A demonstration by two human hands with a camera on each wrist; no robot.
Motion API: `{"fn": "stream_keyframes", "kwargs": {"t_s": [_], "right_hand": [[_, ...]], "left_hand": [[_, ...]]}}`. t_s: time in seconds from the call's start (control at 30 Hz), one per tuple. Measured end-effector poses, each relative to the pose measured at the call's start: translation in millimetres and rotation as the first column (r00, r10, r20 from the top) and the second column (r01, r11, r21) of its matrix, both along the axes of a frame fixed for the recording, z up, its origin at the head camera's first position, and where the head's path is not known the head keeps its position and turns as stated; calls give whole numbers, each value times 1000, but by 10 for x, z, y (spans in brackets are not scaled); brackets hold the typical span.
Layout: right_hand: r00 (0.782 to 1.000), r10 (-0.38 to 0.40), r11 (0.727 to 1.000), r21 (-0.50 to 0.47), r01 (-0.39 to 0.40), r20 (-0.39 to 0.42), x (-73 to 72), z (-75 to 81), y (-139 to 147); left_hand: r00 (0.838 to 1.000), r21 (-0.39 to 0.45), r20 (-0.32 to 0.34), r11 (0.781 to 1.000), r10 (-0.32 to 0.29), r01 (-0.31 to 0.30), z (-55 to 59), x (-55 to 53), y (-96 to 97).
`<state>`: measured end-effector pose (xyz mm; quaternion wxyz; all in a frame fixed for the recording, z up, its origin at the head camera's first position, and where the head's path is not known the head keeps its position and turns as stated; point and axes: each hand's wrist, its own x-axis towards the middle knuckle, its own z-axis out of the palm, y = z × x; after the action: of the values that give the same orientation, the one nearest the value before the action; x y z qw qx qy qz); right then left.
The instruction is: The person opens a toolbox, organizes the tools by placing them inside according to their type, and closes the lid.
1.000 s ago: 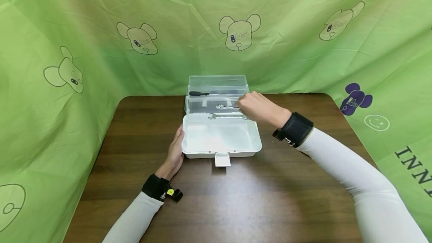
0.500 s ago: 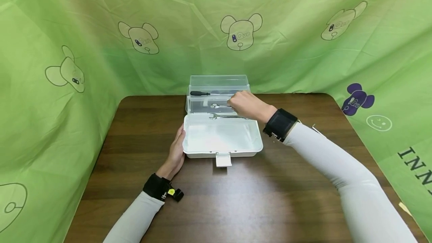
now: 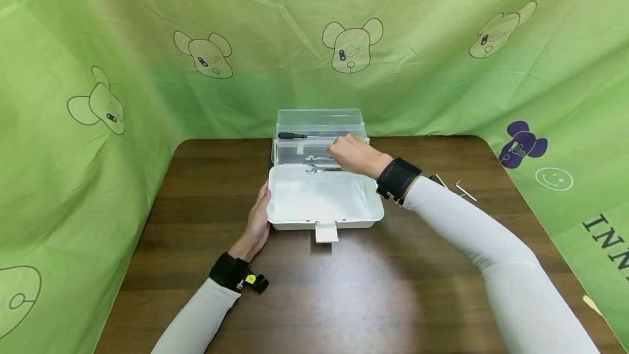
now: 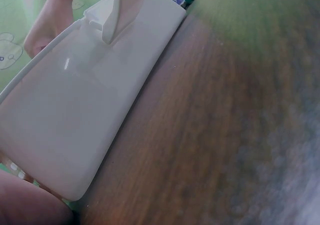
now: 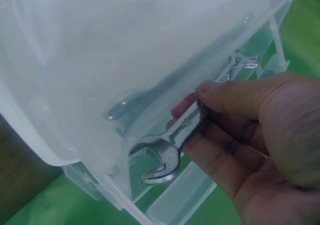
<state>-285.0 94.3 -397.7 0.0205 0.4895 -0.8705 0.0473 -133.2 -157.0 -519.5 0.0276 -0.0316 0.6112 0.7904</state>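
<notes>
One shiny wrench (image 5: 186,125) is pinched between the thumb and curled fingers of the right hand (image 3: 355,153), over at the back of the opened white box (image 3: 295,226); the left hand (image 3: 257,222) rests along its left side, fingers nearly straight, and a black-handled screwdriver (image 3: 292,136) lies farther back

Green cloth (image 3: 422,92) behind wooden table (image 3: 314,299)

Right hand (image 3: 355,154) pinching (thumb (image 5: 235,96) uppermost), right arm (image 3: 491,250) bent, left hand (image 3: 256,220) lower
</notes>
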Motion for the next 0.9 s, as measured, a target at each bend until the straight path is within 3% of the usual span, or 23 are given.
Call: {"fn": "stream_keyframes", "kwargs": {"t_s": [0.5, 0.9], "right_hand": [[1000, -8, 1000, 23, 9, -26, 4, -49, 3], [992, -3, 1000, 30, 6, -125, 39, -94, 16]], "left_hand": [[1000, 28, 1, 999, 22, -22, -6, -10, 17], [1000, 9, -3, 1000, 17, -17, -2, -2, 18]]}}
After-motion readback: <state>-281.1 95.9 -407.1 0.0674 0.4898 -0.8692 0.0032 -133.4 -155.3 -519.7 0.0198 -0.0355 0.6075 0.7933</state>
